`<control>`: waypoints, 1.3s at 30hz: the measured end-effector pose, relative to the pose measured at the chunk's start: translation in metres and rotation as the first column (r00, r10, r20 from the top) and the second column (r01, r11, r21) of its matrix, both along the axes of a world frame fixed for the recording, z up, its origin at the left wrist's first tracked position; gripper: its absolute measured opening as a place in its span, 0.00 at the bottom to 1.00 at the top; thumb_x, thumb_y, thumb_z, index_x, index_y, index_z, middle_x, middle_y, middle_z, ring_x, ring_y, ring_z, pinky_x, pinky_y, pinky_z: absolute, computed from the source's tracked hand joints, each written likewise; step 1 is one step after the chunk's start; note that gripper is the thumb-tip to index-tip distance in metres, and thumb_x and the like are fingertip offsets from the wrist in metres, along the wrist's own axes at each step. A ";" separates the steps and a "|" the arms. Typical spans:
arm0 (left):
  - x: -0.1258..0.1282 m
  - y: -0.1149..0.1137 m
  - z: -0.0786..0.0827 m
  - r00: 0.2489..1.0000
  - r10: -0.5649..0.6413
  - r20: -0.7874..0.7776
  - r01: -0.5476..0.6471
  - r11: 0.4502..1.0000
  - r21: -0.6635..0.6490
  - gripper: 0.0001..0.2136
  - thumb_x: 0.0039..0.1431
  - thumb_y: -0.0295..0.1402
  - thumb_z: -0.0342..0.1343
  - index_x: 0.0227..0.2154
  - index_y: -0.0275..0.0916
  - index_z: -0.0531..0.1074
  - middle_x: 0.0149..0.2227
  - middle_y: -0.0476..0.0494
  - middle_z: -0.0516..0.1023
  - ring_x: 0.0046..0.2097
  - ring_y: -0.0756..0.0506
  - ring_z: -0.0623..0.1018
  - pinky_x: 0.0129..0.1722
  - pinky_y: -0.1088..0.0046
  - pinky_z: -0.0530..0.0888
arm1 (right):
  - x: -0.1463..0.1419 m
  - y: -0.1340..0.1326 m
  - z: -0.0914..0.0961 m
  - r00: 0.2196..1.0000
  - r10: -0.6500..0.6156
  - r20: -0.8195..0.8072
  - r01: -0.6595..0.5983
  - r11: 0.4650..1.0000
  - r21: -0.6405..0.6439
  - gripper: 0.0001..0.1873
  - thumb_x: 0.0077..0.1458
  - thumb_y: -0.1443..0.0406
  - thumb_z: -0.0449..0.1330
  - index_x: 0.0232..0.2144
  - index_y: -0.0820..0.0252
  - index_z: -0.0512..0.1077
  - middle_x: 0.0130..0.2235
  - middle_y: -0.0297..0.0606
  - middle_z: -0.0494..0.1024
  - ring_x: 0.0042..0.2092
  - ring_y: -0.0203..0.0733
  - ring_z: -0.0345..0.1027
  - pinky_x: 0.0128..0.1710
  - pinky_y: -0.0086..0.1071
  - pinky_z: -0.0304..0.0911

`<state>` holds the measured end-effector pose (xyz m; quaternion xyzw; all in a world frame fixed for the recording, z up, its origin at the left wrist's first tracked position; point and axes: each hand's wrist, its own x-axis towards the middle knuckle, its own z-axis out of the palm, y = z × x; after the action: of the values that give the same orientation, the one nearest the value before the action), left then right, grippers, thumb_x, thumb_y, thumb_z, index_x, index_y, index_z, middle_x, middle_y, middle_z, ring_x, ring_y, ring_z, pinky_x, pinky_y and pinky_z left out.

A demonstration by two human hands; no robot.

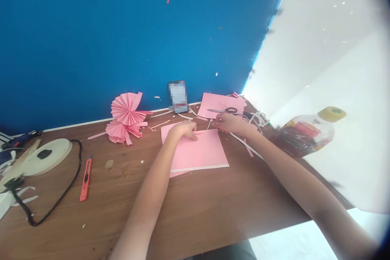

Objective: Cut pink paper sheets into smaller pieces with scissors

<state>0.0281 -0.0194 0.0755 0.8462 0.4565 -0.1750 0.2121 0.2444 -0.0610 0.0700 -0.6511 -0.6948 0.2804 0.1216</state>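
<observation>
A pink paper sheet (201,152) with a white strip along its near edge lies on the table, over another pink piece that peeks out below it. My left hand (183,130) rests at the sheet's far edge, its fingers bent and closed on the paper there. Just beyond the far right corner, my right hand (224,122) has its fingertips pinched together; what is between them is too small to make out. Close behind that hand, scissors (230,110) lie on another pink sheet (210,103).
Pleated pink paper fans (128,111) stand at the back left. A phone (178,96) leans on the blue wall. On the left lie a red box cutter (86,178), a white roll (50,156) and a black cable (73,187). A yellow-capped plastic jar (307,134) is at right.
</observation>
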 end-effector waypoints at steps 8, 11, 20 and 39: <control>-0.017 0.015 -0.009 0.968 -0.002 0.250 -0.003 1.000 0.020 0.22 0.45 0.33 0.61 0.45 0.44 0.63 0.45 0.48 0.72 0.41 0.46 0.73 0.35 0.74 0.65 | -0.015 0.007 -0.025 0.984 0.131 -0.117 -0.075 0.916 0.395 0.09 0.57 0.60 0.55 0.30 0.60 0.69 0.32 0.37 0.75 0.30 0.37 0.66 0.28 0.29 0.56; -0.022 0.020 -0.012 0.947 0.005 0.321 -0.010 1.000 0.013 0.24 0.46 0.32 0.60 0.49 0.45 0.63 0.48 0.47 0.71 0.44 0.45 0.73 0.37 0.74 0.66 | -0.018 0.009 -0.034 0.950 0.158 -0.268 -0.035 0.910 0.413 0.11 0.57 0.58 0.55 0.35 0.60 0.69 0.34 0.37 0.76 0.31 0.37 0.67 0.30 0.29 0.58; -0.036 0.027 -0.011 0.920 -0.078 0.383 0.066 0.997 0.045 0.14 0.47 0.31 0.56 0.40 0.41 0.70 0.46 0.47 0.74 0.43 0.45 0.73 0.38 0.74 0.65 | -0.012 0.014 -0.045 0.792 0.198 -0.578 -0.036 0.959 0.280 0.14 0.55 0.55 0.56 0.37 0.59 0.70 0.33 0.36 0.74 0.34 0.39 0.67 0.31 0.31 0.62; -0.027 0.019 -0.023 0.855 -0.041 0.517 0.011 0.998 0.061 0.09 0.56 0.34 0.47 0.26 0.37 0.67 0.30 0.48 0.72 0.31 0.50 0.68 0.28 0.75 0.60 | -0.020 0.008 -0.060 0.930 0.084 -0.358 0.154 0.794 0.587 0.19 0.58 0.61 0.53 0.51 0.59 0.63 0.41 0.41 0.75 0.41 0.44 0.67 0.42 0.38 0.60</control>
<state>0.0011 -0.0004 0.0520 0.8737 0.3759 0.0690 0.3009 0.2243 -0.0534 0.0096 -0.5266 -0.7002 0.1570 0.4558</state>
